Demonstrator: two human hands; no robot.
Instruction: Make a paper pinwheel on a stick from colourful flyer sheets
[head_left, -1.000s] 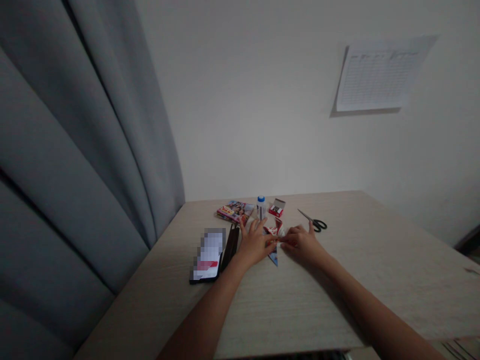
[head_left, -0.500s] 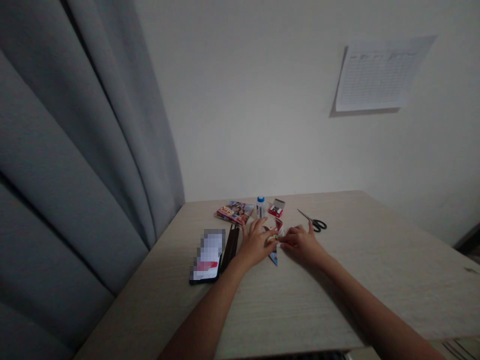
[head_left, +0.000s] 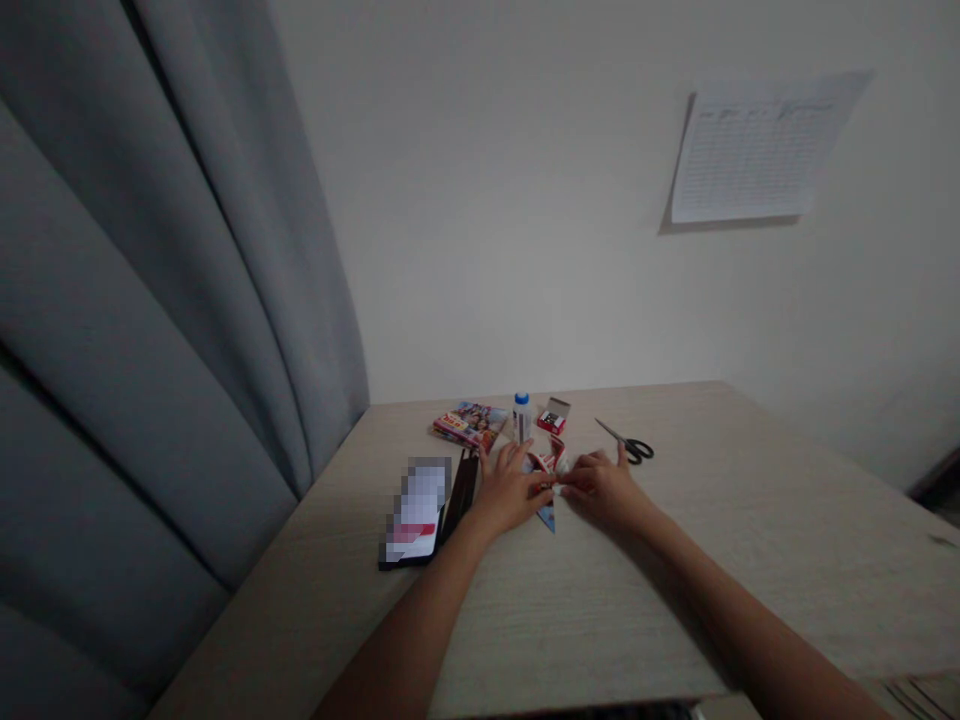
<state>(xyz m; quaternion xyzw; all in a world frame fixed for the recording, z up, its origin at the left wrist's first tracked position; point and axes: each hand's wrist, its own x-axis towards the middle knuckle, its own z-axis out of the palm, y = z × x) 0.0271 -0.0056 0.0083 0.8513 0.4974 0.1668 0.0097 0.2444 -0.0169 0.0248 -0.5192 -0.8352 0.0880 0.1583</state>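
A small piece of colourful printed paper [head_left: 547, 515] lies on the table beneath my hands, with a blue pointed end towards me and red-and-white curled parts standing up behind. My left hand [head_left: 512, 495] is over its left side, thumb and index finger drawn together on the paper while the other fingers spread forward. From the right, my right hand [head_left: 604, 490] pinches at the paper's edge, its fingertips almost meeting those of the left. A bit of white shows at the right fingertips. The exact grip is partly hidden by the fingers.
Behind the hands stand a blue-capped white bottle [head_left: 522, 418] and a small red box [head_left: 553, 416]. Printed booklets [head_left: 471, 424] lie back left, black-handled scissors [head_left: 634, 448] to the right. Dark brown strips [head_left: 460, 492] and a phone [head_left: 416, 510] are left of my left hand.
The left hand's fingers have shifted slightly, the index finger coming down closer to the thumb and uncovering more of the red-and-white paper. The right hand stays nearly still.
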